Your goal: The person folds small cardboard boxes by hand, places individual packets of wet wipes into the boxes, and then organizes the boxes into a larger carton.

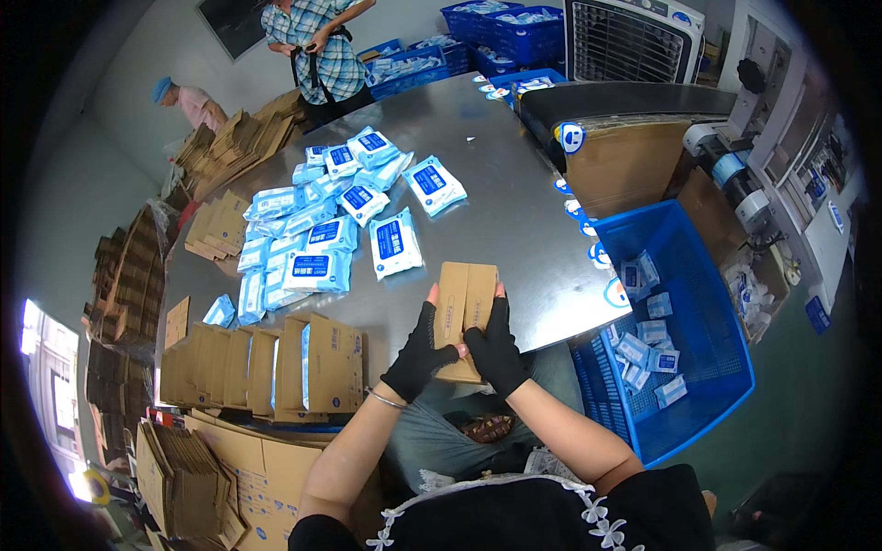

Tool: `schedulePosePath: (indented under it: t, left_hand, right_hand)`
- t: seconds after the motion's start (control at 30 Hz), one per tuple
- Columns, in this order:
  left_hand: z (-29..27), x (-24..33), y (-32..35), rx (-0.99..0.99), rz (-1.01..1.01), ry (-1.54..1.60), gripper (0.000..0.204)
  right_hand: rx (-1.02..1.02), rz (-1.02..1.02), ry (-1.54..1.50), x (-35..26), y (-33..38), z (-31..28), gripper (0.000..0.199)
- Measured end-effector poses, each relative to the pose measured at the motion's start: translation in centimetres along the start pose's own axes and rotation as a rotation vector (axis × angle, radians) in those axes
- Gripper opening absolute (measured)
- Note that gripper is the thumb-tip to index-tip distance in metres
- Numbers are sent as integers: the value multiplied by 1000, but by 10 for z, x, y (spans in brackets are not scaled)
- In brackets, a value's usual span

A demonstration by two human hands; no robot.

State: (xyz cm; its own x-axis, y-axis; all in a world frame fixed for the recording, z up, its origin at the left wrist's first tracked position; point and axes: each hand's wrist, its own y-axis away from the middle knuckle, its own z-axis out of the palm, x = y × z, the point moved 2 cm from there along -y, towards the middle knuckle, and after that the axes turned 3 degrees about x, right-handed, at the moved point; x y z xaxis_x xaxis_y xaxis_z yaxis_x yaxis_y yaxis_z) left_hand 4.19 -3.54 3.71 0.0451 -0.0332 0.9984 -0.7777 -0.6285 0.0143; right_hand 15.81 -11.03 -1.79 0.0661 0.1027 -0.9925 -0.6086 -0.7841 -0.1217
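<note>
Cardboard carton [464, 308], flat and brown, sits at frame centre on the steel table's [514, 211] near edge; I see my left hand [418, 354] and right hand [496, 349], both black-gloved, closed around its lower half. Right of centre, the blue crate [717, 367] holds loose wipe packets [643, 344]. Upper left, blue-and-white wipe packs [322, 234] crowd the table, with folded cartons [276, 367] standing lower left.
</note>
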Motion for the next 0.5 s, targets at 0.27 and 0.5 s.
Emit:
schedulePosePath:
  t: [0.27,0.5]
  left_hand:
    - [11,-5,1,127,-5,-14,102]
    - [-11,-13,28,74,-140,403,89]
  right_hand:
    - [-89,4,100,-14,-8,-7,84]
    - [-9,528,-536,32,0,-45,70]
